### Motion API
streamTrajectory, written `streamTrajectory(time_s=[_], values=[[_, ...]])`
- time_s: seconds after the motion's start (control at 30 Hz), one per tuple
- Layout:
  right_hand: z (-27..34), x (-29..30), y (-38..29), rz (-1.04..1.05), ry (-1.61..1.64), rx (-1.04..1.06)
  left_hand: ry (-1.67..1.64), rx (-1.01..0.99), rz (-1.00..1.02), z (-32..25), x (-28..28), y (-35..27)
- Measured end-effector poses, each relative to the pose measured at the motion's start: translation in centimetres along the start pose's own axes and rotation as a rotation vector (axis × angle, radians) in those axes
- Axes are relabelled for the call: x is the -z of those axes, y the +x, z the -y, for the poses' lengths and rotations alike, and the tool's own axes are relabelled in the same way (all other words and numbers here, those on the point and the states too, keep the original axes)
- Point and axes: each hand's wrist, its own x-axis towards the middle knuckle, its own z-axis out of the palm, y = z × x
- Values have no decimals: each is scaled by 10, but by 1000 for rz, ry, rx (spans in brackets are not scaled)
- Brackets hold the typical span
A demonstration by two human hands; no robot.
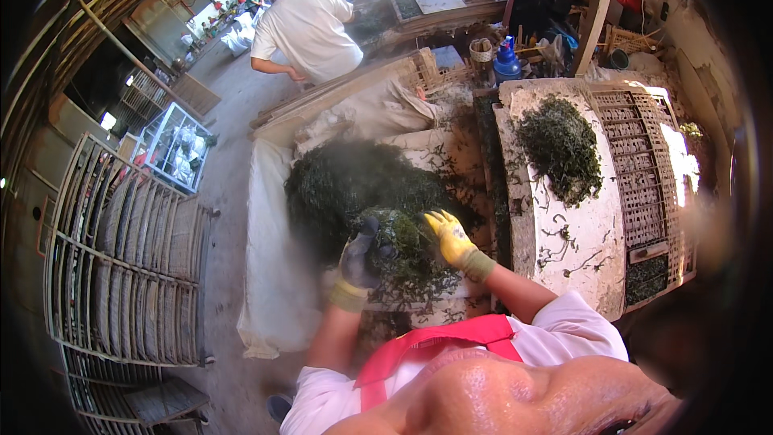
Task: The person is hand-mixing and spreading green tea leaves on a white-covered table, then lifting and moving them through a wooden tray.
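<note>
Dark green tea leaves (350, 175) lie in a large heap on a cloth-lined wooden bench before me. My left hand (360, 260), in a dark glove with a yellow cuff, is at the left side of a looser clump of leaves (407, 254) nearer my body. On the clump's right side is my right hand (450, 235), in a yellow glove, its fingers spread and touching the leaves. Steam or a lens smear blurs the heap, and the left fingertips are partly hidden among leaves. Another leaf pile (561, 148) rests on a pale board (574, 241) to the right.
A white cloth (272, 254) hangs over the bench's left side. Woven bamboo trays (634, 163) lie at the right. Beyond the bench stand a co-worker in a white shirt (308, 30) and a blue bottle (506, 63). A slatted rack (127, 254) stands at the left.
</note>
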Motion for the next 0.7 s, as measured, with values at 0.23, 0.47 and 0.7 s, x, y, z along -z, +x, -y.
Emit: streamTrajectory(time_s=[0.23, 0.47, 0.7], values=[[33, 19, 6, 335, 74, 89, 70, 12, -94, 4, -39, 5], [42, 56, -38, 281, 876, -173, 443, -6, 221, -4, 1, 18], [51, 59, 12, 175, 2198, -756, 865, 218, 376, 41, 22, 14]])
